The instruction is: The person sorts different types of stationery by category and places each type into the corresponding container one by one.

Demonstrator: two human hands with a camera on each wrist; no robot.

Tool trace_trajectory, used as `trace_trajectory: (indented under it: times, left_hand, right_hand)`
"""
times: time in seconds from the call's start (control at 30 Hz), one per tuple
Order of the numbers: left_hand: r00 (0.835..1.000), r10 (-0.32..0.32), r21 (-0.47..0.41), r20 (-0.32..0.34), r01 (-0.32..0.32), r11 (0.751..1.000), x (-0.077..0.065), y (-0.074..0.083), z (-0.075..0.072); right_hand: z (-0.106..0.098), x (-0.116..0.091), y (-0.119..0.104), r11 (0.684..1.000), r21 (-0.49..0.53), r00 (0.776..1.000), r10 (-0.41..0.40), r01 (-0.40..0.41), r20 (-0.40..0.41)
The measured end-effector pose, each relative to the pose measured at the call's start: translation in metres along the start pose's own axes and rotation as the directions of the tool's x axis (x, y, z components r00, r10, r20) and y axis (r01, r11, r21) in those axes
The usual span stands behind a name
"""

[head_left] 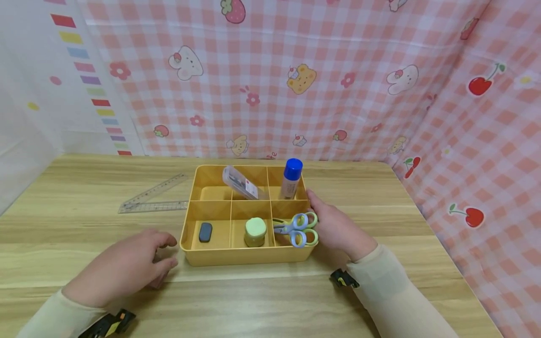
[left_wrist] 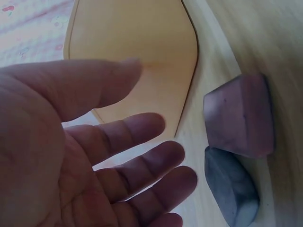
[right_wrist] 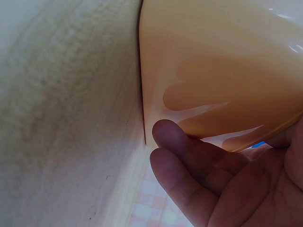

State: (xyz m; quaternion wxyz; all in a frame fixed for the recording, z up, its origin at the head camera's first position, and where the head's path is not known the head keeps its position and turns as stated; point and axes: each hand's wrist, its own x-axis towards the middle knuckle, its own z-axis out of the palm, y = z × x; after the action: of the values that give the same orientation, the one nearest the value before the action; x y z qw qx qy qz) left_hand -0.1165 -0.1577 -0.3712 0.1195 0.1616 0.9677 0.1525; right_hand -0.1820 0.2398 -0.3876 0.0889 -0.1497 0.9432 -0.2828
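A yellow divided tray (head_left: 249,257) stands on the table between the hands. My left hand (head_left: 122,267) hovers beside its left front corner, fingers loosely bent and holding nothing. In the left wrist view, a purplish block (left_wrist: 239,116) and a dark grey block (left_wrist: 232,187) lie past the fingertips. My right hand (head_left: 334,225) rests against the tray's right side, its fingers along the outer wall in the right wrist view. Inside are a glue stick (head_left: 291,178) with a blue cap, scissors (head_left: 296,230) with blue and green handles, a small green jar (head_left: 255,232) and a dark grey eraser (head_left: 205,232).
A clear plastic case (head_left: 241,182) leans in the tray's back middle compartment. Left of the tray lies a transparent set square (head_left: 152,205). Pink checked cloth (head_left: 262,94) hangs behind and to the right of the wooden table (head_left: 236,305).
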Motion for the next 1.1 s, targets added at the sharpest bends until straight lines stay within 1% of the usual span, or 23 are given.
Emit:
trace_trajectory:
  times: [0.1,0.17,0.23,0.43,0.7,1.0,1.1]
  left_hand:
    - [0.999,-0.016,0.011,0.036,0.015,1.000,0.000,-0.001,0.002]
    - [0.999,-0.010,0.029,0.036,0.009,1.000,0.001,-0.002,0.003]
    - [1.000,0.006,0.050,0.022,-0.007,0.999,0.001,-0.003,0.004]
    - [0.999,0.048,0.071,-0.009,-0.047,0.996,0.002,-0.003,0.007]
    - [0.999,0.039,0.117,0.024,-0.041,0.992,0.003,-0.004,0.012]
    - [0.998,0.055,0.130,0.006,-0.056,0.990,0.002,-0.007,0.013]
    - [0.998,0.056,0.131,0.006,-0.057,0.990,0.001,-0.007,0.012]
  right_hand:
    - [0.000,0.000,0.000,1.000,0.001,1.000,-0.003,0.003,0.004]
    - [0.000,0.000,-0.001,1.000,0.007,1.000,0.002,-0.002,0.006]
    - [0.000,0.000,-0.001,1.000,0.013,1.000,0.004,-0.004,0.008]
    - [0.000,0.000,-0.001,1.000,0.019,1.000,0.009,-0.009,0.004]
    - [0.000,-0.001,-0.002,1.000,0.006,1.000,0.009,-0.009,0.001]
    - [0.000,-0.001,-0.002,1.000,0.014,1.000,0.006,-0.006,0.006]
    - [0.000,-0.001,-0.001,1.000,-0.004,1.000,-0.007,0.007,-0.005]
